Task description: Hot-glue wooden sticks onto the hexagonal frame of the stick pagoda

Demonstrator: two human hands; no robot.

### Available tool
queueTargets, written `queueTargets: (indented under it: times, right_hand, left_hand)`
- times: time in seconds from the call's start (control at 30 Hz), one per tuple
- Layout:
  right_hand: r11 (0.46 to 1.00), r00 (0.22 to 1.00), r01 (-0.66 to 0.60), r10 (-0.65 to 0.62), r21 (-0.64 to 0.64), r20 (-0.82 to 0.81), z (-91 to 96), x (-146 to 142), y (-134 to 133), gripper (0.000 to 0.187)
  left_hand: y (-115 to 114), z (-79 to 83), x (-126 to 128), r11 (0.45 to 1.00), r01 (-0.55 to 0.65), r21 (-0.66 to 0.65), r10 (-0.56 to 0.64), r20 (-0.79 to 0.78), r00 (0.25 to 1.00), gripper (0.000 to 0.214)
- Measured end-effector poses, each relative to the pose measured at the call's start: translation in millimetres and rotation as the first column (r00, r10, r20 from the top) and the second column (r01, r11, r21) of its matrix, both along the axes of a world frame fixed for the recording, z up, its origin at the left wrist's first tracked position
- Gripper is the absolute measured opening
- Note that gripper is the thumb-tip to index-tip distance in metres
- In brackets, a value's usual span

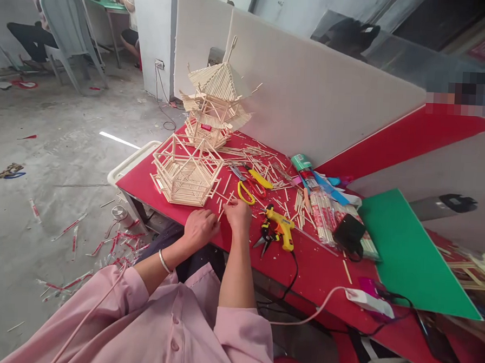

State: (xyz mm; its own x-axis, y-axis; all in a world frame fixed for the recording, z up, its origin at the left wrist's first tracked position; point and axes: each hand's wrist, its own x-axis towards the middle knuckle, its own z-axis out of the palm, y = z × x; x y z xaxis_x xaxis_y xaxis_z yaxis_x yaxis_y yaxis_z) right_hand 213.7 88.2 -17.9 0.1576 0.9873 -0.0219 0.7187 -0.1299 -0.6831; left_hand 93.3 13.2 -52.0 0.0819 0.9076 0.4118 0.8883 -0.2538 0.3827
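At the front edge of the red table, my left hand (201, 228) and my right hand (237, 215) are close together with fingers bent inward. A short pale wooden stick (221, 215) shows between their fingertips, pinched there; its ends are partly hidden. Just beyond my hands stands a six-sided frame of wooden sticks (188, 178) with a railing and a patterned floor. Behind it rises a pagoda model (216, 101) of the same sticks, with tiered roofs. To the right of my right hand lie yellow-and-red-handled scissors (246, 193), yellow-handled pliers (259, 178) and a yellow glue gun (281, 227).
Loose sticks (263, 161) are strewn over the table (239, 252). Bundled sticks in plastic (326, 215), a black adapter (349, 233), a green board (421, 250) and a white power strip (369, 303) lie rightward. A pale partition (288, 86) borders the back. Wrappers litter the floor.
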Motion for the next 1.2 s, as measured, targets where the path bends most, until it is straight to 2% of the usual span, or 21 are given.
queueTargets:
  times: [0.1, 0.2, 0.3, 0.37, 0.47, 0.57, 0.63, 0.7, 0.77, 0.87, 0.93, 0.97, 1.03, 1.2]
  right_hand:
    - [1.0, 0.987, -0.03, 0.029, -0.003, -0.159, -1.9, 2.8, -5.4, 0.016]
    - [1.0, 0.947, -0.026, 0.026, 0.006, -0.321, -2.9, 3.1, -18.9, 0.023]
    - [1.0, 0.891, 0.004, 0.003, 0.013, -0.454, -1.8, 3.4, -38.0, 0.034]
    - [1.0, 0.825, 0.016, -0.008, 0.01, -0.565, 0.2, 4.0, -51.1, 0.037]
    - [1.0, 0.706, 0.019, -0.017, -0.006, -0.708, 4.4, 0.5, -67.8, 0.04]
    - [1.0, 0.645, -0.022, -0.003, -0.022, -0.764, 7.9, -13.4, -78.8, 0.041]
    - [0.996, 0.631, -0.08, 0.031, -0.025, -0.775, 9.2, -26.6, -82.9, 0.04]
    - [0.991, 0.64, -0.132, 0.071, -0.018, -0.765, 10.1, -39.4, -85.7, 0.038]
    - [0.986, 0.66, -0.164, 0.104, -0.007, -0.744, 11.4, -49.6, -88.8, 0.036]
    - [0.97, 0.701, -0.244, 0.169, -0.01, -0.692, 13.3, -59.2, -95.3, 0.034]
    - [0.95, 0.736, -0.312, 0.241, -0.001, -0.632, 13.0, -62.3, -99.9, 0.031]
    - [0.94, 0.753, -0.34, 0.28, 0.013, -0.595, 12.1, -63.1, -101.7, 0.03]
    - [0.928, 0.786, -0.369, 0.341, 0.052, -0.515, 9.2, -63.0, -104.2, 0.027]
    - [0.883, 0.826, -0.451, 0.469, 0.132, -0.314, 4.7, -59.0, -109.3, 0.028]
  left_hand:
    - [-1.4, -0.8, 0.0, 1.0, -0.006, 0.024, 0.006, 0.001, 1.0, 0.021]
    - [-2.8, -1.0, -2.2, 0.997, 0.008, 0.071, -0.011, 0.042, 0.999, 0.024]
    - [-5.2, -0.8, -7.3, 0.992, 0.04, 0.119, -0.058, 0.152, 0.987, 0.03]
    - [-10.5, -0.7, -13.0, 0.99, 0.065, 0.129, -0.097, 0.256, 0.962, 0.031]
    - [-27.5, 0.4, -24.7, 0.994, 0.063, 0.088, -0.094, 0.406, 0.909, 0.03]
    - [-50.1, 7.5, -37.1, 0.996, 0.072, -0.05, -0.034, 0.527, 0.849, 0.027]
    - [-61.5, 16.2, -44.3, 0.972, 0.157, -0.174, -0.01, 0.639, 0.769, 0.026]
    - [-66.5, 25.8, -50.8, 0.938, 0.243, -0.249, 0.045, 0.78, 0.624, 0.032]
    - [-66.1, 33.1, -56.7, 0.922, 0.252, -0.294, 0.17, 0.891, 0.42, 0.039]
    - [-62.1, 36.5, -63.4, 0.883, 0.301, -0.36, 0.341, 0.933, 0.115, 0.044]
    - [-60.8, 34.8, -64.7, 0.86, 0.341, -0.381, 0.415, 0.91, -0.03, 0.046]
    - [-60.9, 33.3, -64.3, 0.854, 0.351, -0.384, 0.436, 0.897, -0.08, 0.047]
    - [-61.7, 30.1, -62.0, 0.852, 0.357, -0.384, 0.452, 0.883, -0.128, 0.049]
    - [-60.1, 25.4, -55.0, 0.86, 0.318, -0.399, 0.461, 0.875, -0.149, 0.051]
